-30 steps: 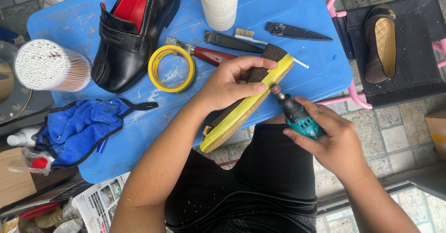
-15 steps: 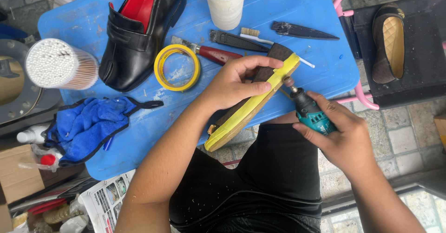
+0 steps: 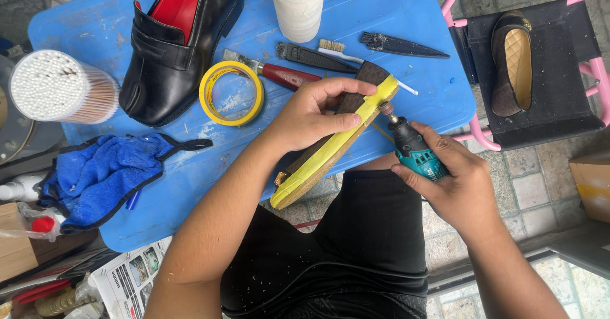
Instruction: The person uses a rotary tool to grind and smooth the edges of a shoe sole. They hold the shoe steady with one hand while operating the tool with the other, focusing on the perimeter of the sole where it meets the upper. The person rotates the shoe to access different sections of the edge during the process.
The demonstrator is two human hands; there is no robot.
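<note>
Two hands engaged: left hand (image 3: 311,119) grips taped shoe (image 3: 330,150); right hand (image 3: 454,182) clasps rotary tool (image 3: 412,147) at sole edge; grinding unfinished.

Bare forearms, no sleeves; black trousers (image 3: 356,255) flecked with shavings

Bright, even daylight from above; no hard shadows. Soft shadow under the left hand (image 3: 311,117) and along the black shoe (image 3: 175,52) on the blue counter (image 3: 82,27). Mild sheen on the shoe leather. Focus sharp at centre; slight wide-angle stretch and softness toward the frame corners.
</note>
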